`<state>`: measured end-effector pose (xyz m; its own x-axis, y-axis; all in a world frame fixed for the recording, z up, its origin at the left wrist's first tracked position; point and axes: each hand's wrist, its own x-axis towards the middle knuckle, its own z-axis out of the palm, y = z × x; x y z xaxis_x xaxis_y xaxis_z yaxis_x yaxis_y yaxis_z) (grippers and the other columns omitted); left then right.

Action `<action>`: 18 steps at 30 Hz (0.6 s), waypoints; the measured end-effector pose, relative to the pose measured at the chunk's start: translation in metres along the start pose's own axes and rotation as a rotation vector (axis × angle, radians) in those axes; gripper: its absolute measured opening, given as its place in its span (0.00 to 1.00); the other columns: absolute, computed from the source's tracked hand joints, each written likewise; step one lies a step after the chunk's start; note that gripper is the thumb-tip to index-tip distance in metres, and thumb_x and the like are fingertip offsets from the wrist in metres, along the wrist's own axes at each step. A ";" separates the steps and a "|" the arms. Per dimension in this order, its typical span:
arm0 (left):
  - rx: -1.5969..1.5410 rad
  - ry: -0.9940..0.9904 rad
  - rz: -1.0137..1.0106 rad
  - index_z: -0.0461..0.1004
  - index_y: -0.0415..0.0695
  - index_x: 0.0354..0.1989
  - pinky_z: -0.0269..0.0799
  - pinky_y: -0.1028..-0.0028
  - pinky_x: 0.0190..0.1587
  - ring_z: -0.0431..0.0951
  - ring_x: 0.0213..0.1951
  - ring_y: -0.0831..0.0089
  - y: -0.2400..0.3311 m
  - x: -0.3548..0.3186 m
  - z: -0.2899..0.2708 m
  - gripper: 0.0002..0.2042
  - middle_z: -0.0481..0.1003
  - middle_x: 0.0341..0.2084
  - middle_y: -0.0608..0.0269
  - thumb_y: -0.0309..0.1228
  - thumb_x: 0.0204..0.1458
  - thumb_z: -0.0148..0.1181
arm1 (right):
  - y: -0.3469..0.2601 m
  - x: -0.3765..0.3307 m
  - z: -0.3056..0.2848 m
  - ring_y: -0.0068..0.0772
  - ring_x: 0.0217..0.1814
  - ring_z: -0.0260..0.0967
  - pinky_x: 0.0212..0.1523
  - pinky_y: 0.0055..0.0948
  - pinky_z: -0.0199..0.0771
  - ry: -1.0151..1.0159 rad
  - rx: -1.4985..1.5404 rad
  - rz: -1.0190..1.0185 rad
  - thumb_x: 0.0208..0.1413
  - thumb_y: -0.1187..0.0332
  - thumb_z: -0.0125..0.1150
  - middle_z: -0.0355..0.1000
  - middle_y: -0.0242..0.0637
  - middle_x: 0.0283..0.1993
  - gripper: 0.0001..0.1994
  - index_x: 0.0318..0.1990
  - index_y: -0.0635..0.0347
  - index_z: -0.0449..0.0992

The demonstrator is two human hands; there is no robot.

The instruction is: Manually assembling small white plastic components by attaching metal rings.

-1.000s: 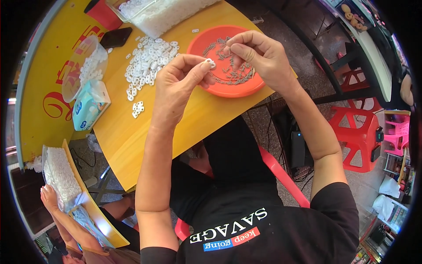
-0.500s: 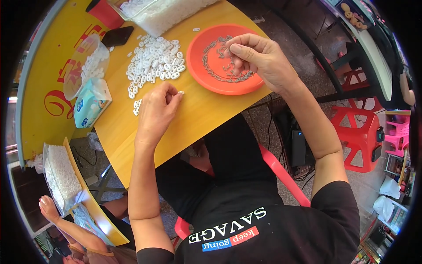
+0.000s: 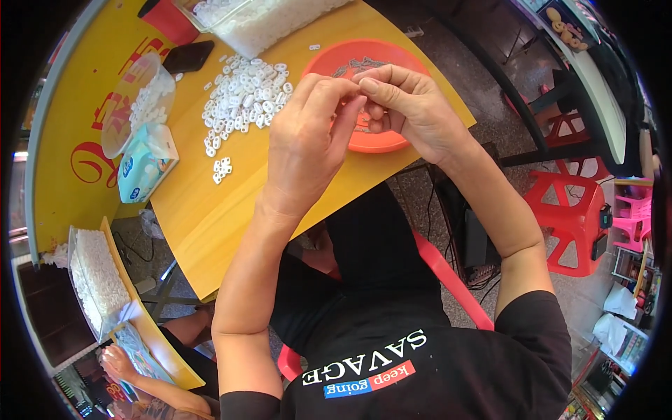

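My left hand (image 3: pixel 308 143) and my right hand (image 3: pixel 409 105) meet fingertip to fingertip above an orange plate (image 3: pixel 329 59) on the yellow wooden table (image 3: pixel 210 217). Both hands pinch at the same spot, on a small white part that the fingers mostly hide. The plate holds small grey metal pieces, partly covered by my hands. A loose pile of small white plastic parts (image 3: pixel 245 91) lies left of the plate. A few more white parts (image 3: pixel 222 169) sit nearer the table's front.
A teal tissue pack (image 3: pixel 143 164), a clear bag of white parts (image 3: pixel 136 98) and a black phone (image 3: pixel 189 56) lie at the left. Another clear bag (image 3: pixel 259 17) sits at the back. Red stools (image 3: pixel 574 217) stand right. Another person's hand (image 3: pixel 115 360) works at a tray (image 3: pixel 94 280) lower left.
My left hand went down to the table left of the plate, then came back up to meet my right hand over the plate. My right hand shifted slightly left.
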<state>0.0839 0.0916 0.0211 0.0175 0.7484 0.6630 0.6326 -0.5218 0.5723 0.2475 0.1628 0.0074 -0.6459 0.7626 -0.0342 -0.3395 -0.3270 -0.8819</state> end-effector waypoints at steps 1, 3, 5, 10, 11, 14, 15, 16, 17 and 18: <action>-0.001 -0.002 0.001 0.74 0.38 0.37 0.74 0.70 0.29 0.78 0.29 0.64 -0.002 0.000 0.001 0.07 0.74 0.30 0.57 0.19 0.50 0.62 | 0.000 0.000 -0.001 0.16 0.30 0.70 0.32 0.19 0.76 0.002 0.001 -0.001 0.62 0.67 0.59 0.74 0.29 0.34 0.09 0.44 0.64 0.77; -0.002 0.063 0.024 0.75 0.38 0.36 0.74 0.71 0.29 0.78 0.28 0.64 -0.005 0.000 0.003 0.06 0.75 0.29 0.56 0.20 0.50 0.63 | -0.002 0.000 -0.001 0.15 0.29 0.69 0.31 0.18 0.74 -0.011 -0.072 -0.039 0.63 0.67 0.59 0.74 0.28 0.32 0.08 0.43 0.64 0.77; -0.020 0.057 -0.010 0.75 0.38 0.36 0.74 0.72 0.29 0.78 0.28 0.67 -0.006 -0.001 0.002 0.06 0.76 0.28 0.56 0.20 0.51 0.63 | -0.001 -0.001 0.001 0.16 0.29 0.69 0.31 0.18 0.74 0.021 -0.160 -0.082 0.62 0.68 0.59 0.74 0.28 0.32 0.08 0.42 0.64 0.77; -0.334 0.004 -0.356 0.76 0.35 0.37 0.73 0.76 0.29 0.78 0.26 0.74 -0.007 -0.003 -0.002 0.05 0.78 0.26 0.58 0.23 0.55 0.62 | 0.003 0.000 0.007 0.16 0.29 0.68 0.30 0.19 0.72 0.099 -0.567 -0.351 0.61 0.73 0.59 0.73 0.28 0.31 0.04 0.39 0.65 0.76; -0.526 -0.039 -0.502 0.77 0.34 0.38 0.73 0.77 0.28 0.78 0.26 0.75 -0.004 0.001 -0.006 0.06 0.79 0.26 0.58 0.25 0.56 0.61 | 0.005 0.003 0.001 0.16 0.29 0.68 0.30 0.19 0.71 0.067 -0.744 -0.574 0.60 0.75 0.59 0.73 0.29 0.31 0.03 0.38 0.65 0.76; -0.873 -0.134 -0.765 0.77 0.34 0.37 0.72 0.80 0.28 0.79 0.26 0.74 -0.014 0.006 -0.020 0.09 0.78 0.25 0.57 0.30 0.58 0.59 | 0.002 0.008 0.001 0.16 0.29 0.68 0.29 0.19 0.70 -0.021 -0.910 -0.842 0.59 0.77 0.59 0.73 0.29 0.31 0.01 0.37 0.66 0.75; -1.092 -0.229 -0.870 0.76 0.35 0.36 0.72 0.80 0.28 0.79 0.26 0.73 -0.021 0.006 -0.025 0.09 0.78 0.25 0.58 0.30 0.58 0.59 | 0.000 0.008 0.002 0.16 0.29 0.68 0.29 0.19 0.70 -0.071 -0.904 -0.887 0.59 0.78 0.59 0.72 0.30 0.31 0.01 0.37 0.65 0.75; -1.315 -0.328 -0.969 0.76 0.35 0.36 0.73 0.81 0.29 0.79 0.26 0.73 -0.026 0.006 -0.026 0.09 0.78 0.24 0.58 0.30 0.59 0.58 | -0.001 0.007 0.003 0.16 0.29 0.68 0.29 0.19 0.70 -0.071 -0.905 -0.887 0.59 0.78 0.59 0.72 0.30 0.31 0.01 0.37 0.65 0.75; -1.399 -0.351 -0.986 0.75 0.35 0.35 0.73 0.81 0.27 0.79 0.26 0.72 -0.028 0.005 -0.024 0.09 0.77 0.25 0.59 0.30 0.59 0.56 | -0.001 0.005 0.004 0.15 0.29 0.68 0.29 0.17 0.69 -0.102 -0.760 -0.732 0.60 0.77 0.58 0.73 0.29 0.31 0.02 0.38 0.65 0.75; -1.399 -0.350 -0.986 0.75 0.35 0.35 0.73 0.81 0.27 0.79 0.26 0.72 -0.027 0.004 -0.023 0.09 0.77 0.25 0.59 0.30 0.59 0.56 | -0.001 0.003 0.006 0.15 0.30 0.68 0.29 0.16 0.69 -0.131 -0.615 -0.577 0.61 0.76 0.58 0.73 0.29 0.31 0.03 0.39 0.65 0.75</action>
<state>0.0489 0.0992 0.0188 0.3420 0.9227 -0.1780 -0.5754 0.3553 0.7366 0.2424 0.1621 0.0109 -0.5724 0.6337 0.5203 -0.2326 0.4830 -0.8442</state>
